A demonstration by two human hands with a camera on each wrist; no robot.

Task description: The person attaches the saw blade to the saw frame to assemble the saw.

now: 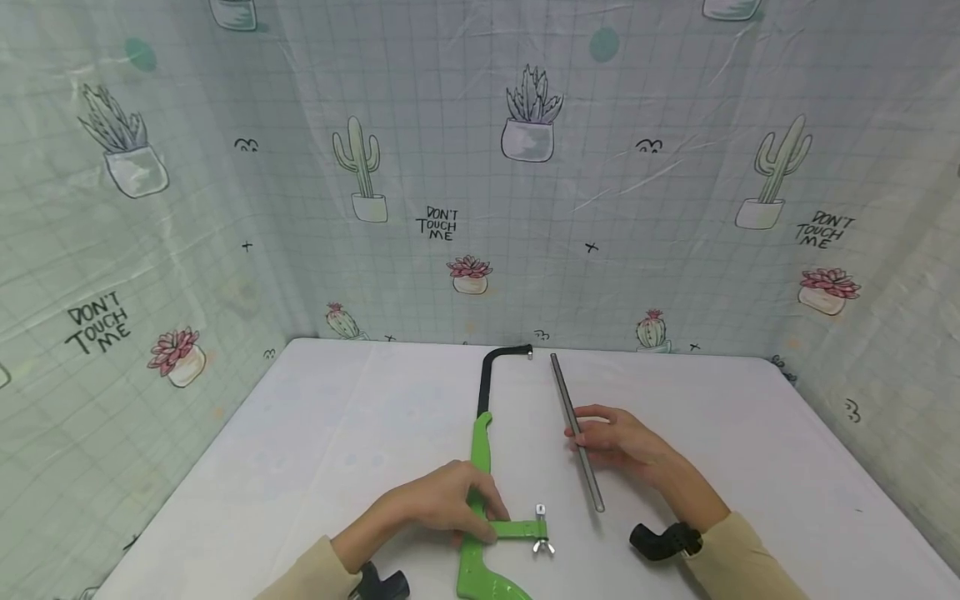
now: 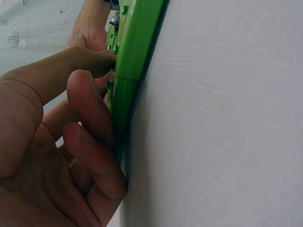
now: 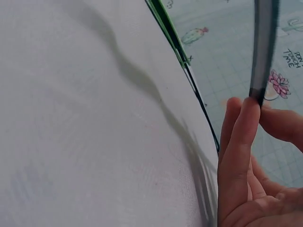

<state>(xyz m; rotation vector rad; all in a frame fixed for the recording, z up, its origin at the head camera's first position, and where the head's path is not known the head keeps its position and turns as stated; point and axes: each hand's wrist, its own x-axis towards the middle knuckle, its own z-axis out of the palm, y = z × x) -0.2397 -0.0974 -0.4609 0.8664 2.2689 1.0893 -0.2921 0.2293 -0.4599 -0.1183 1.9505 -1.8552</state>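
A hacksaw frame (image 1: 482, 446) with green grip and black front bow lies lengthwise on the white table, its bow pointing away from me. My left hand (image 1: 446, 497) holds its green body near the short side arm, which carries a bolt and wing nut (image 1: 543, 547). The left wrist view shows thumb and fingers pinching the green edge (image 2: 135, 52) close to the tabletop. To the right, my right hand (image 1: 626, 442) pinches a slim grey metal bar (image 1: 566, 400) around its middle. That bar is apart from the frame and appears raised, casting a shadow.
The white table (image 1: 360, 417) runs back to a curtain (image 1: 465, 183) printed with cacti, which also hangs at both sides. Black wrist mounts (image 1: 663, 542) sit at my beige cuffs.
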